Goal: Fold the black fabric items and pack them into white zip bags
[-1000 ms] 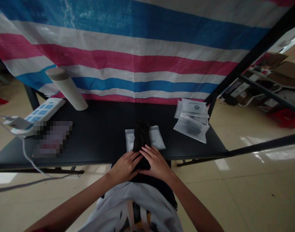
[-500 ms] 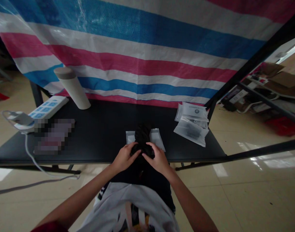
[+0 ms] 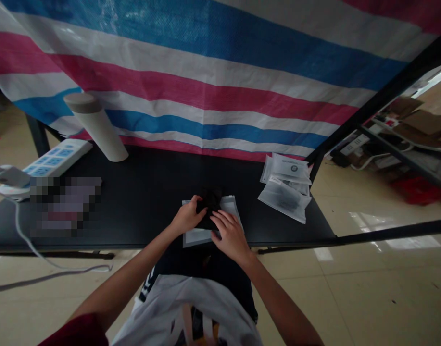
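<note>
1. Black fabric bundle (image 3: 210, 204) lies bunched just below the middle of the frame, on a flat white packaging bag (image 3: 230, 205) near the front edge of a black table (image 3: 151, 178).
2. Your left hand (image 3: 187, 216) reaches in from the lower left, palm down. Its fingers (image 3: 197, 204) sit close together, curled over the top of the bundle and holding it against the bag.
3. Your right hand (image 3: 229, 235) lies palm down on the lower right of the bag. Its fingers (image 3: 220, 222) are slightly spread, with the tips just touching the bundle's lower right edge, not gripping it.
4. Both forearms angle inward from the bottom of the frame, wrists low and near the table's front edge. A dark red sleeve (image 3: 76, 331) shows in the lower left corner, and a white T-shirt (image 3: 184, 312) fills the bottom middle between your arms.
5. To the right of your hands, well apart from them, lies a pile of sealed plastic bags (image 3: 285, 187).
6. At the table's upper left, a beige cardboard tube (image 3: 95, 127) stands tilted beside a white power strip (image 3: 57, 161). A white cable (image 3: 23, 240) runs down from the left edge. A pixelated object (image 3: 65, 206) below the strip is too blurred to name.
7. A blue, pink and white striped tarp (image 3: 206, 96) fills the top of the frame.
</note>
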Demonstrator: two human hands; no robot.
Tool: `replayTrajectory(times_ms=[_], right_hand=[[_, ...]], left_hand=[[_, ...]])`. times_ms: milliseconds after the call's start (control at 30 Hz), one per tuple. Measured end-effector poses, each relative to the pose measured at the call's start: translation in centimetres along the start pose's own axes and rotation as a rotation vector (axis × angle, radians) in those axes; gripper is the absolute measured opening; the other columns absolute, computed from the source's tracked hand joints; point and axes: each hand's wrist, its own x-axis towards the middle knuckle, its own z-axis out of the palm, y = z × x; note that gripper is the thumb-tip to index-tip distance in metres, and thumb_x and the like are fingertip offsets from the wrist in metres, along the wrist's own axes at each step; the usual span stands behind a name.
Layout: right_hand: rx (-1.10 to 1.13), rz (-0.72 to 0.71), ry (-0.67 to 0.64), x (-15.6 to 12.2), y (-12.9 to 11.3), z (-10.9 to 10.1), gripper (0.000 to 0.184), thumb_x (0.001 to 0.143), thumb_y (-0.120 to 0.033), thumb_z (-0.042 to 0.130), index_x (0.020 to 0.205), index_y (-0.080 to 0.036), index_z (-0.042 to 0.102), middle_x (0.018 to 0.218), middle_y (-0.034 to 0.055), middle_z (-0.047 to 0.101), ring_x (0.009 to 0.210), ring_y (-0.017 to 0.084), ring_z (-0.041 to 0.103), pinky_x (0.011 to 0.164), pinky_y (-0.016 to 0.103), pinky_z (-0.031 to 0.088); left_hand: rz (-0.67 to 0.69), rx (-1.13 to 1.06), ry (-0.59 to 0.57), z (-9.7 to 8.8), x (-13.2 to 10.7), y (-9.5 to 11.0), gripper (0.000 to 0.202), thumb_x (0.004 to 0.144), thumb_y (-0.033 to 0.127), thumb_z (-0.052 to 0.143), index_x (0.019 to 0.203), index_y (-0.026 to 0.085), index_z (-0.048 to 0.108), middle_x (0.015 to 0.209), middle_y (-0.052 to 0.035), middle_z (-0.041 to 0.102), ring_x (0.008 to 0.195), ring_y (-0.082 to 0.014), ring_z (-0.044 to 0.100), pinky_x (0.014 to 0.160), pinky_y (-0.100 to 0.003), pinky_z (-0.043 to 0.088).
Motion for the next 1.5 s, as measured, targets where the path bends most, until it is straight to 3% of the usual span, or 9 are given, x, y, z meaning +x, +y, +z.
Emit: replayTrajectory(times_ms=[133, 333, 533, 667, 800, 933, 1233, 1333, 1500], right_hand=[[-0.064, -0.028, -0.051, 1.4, 0.1, -0.5, 0.046, 0.082, -0.011, 0.058, 0.128, -0.016, 0.057, 0.122, 0.0123, 0.065, 0.122, 0.027, 0.054, 0.111, 0.045, 0.037], [-0.021, 0.145, -0.145, 5.7, 1.6, -1.7, 0.040, 0.089, -0.021, 0.052, 0.128, -0.014, 0.058, 0.099, 0.0120, 0.073, 0.095, 0.026, 0.067, 0.089, 0.038, 0.050], [0.100, 0.408, -0.119, 9.7, 5.6, -0.6, 0.037, 0.094, -0.027, 0.045, 0.127, -0.018, 0.061, 0.107, 0.0114, 0.072, 0.097, 0.025, 0.069, 0.086, 0.035, 0.050], [0.040, 0.434, 0.021, 9.8, 6.9, 0.5, 0.041, 0.091, -0.026, 0.049, 0.131, -0.018, 0.054, 0.119, 0.0140, 0.063, 0.108, 0.026, 0.062, 0.091, 0.039, 0.049], [0.097, 0.323, 0.093, 9.2, 7.4, 1.2, 0.037, 0.091, -0.019, 0.044, 0.126, -0.019, 0.054, 0.114, 0.0115, 0.063, 0.107, 0.025, 0.059, 0.096, 0.041, 0.046], [0.104, 0.206, 0.129, 8.9, 7.6, 1.0, 0.031, 0.089, -0.012, 0.041, 0.108, -0.020, 0.064, 0.119, 0.0099, 0.061, 0.112, 0.024, 0.056, 0.100, 0.039, 0.044], [0.161, 0.319, 0.132, 7.9, 7.3, 0.7, 0.020, 0.089, -0.033, 0.055, 0.100, -0.022, 0.066, 0.110, 0.0078, 0.066, 0.104, 0.023, 0.060, 0.094, 0.039, 0.046], [0.162, 0.393, 0.159, 7.6, 7.5, 1.2, 0.038, 0.084, -0.041, 0.061, 0.115, -0.019, 0.061, 0.113, 0.0109, 0.066, 0.109, 0.027, 0.058, 0.094, 0.043, 0.046], [0.085, 0.399, 0.031, 7.3, 7.6, 1.1, 0.047, 0.080, -0.049, 0.066, 0.117, -0.020, 0.065, 0.139, 0.0142, 0.053, 0.131, 0.035, 0.042, 0.102, 0.055, 0.039]], left_hand=[[0.003, -0.034, -0.010, -0.6, -0.4, 0.1, 0.043, 0.094, 0.045, 0.047, 0.123, 0.014, 0.045, 0.083, -0.0058, 0.066, 0.072, -0.0231, 0.067, 0.065, -0.032, 0.050], [0.185, 0.040, 0.324, -2.2, -4.6, 1.9, 0.041, 0.096, 0.043, 0.045, 0.127, 0.017, 0.043, 0.114, -0.0122, 0.058, 0.108, -0.0259, 0.060, 0.088, -0.038, 0.051], [0.370, -0.070, -0.027, 0.0, -9.3, 4.9, 0.022, 0.094, 0.030, 0.049, 0.114, 0.021, 0.053, 0.100, -0.0068, 0.064, 0.091, -0.0207, 0.065, 0.079, -0.033, 0.055], [0.411, -0.087, -0.085, 2.3, -10.4, 5.6, 0.028, 0.092, 0.023, 0.052, 0.119, 0.021, 0.053, 0.111, -0.0084, 0.065, 0.104, -0.0224, 0.062, 0.091, -0.038, 0.053], [0.407, 0.086, -0.071, 3.6, -10.6, 5.2, 0.054, 0.092, 0.029, 0.055, 0.143, 0.020, 0.039, 0.135, -0.0116, 0.057, 0.128, -0.0301, 0.048, 0.103, -0.050, 0.045], [0.398, 0.241, -0.049, 3.3, -10.5, 3.8, 0.060, 0.094, 0.036, 0.054, 0.148, 0.018, 0.035, 0.135, -0.0110, 0.059, 0.137, -0.0354, 0.040, 0.110, -0.058, 0.035], [0.133, 0.472, 0.231, -3.0, -7.7, -3.8, 0.043, 0.095, 0.046, 0.045, 0.123, 0.017, 0.061, 0.124, -0.0130, 0.064, 0.135, -0.0411, 0.041, 0.109, -0.061, 0.032], [0.086, 0.485, 0.310, -3.8, -6.4, -3.6, 0.044, 0.095, 0.046, 0.046, 0.123, 0.016, 0.058, 0.127, -0.0143, 0.060, 0.133, -0.0413, 0.042, 0.107, -0.058, 0.036], [0.145, 0.380, 0.248, -2.4, -4.8, -0.7, 0.041, 0.095, 0.045, 0.046, 0.122, 0.016, 0.055, 0.124, -0.0151, 0.059, 0.120, -0.0332, 0.053, 0.099, -0.049, 0.046]])
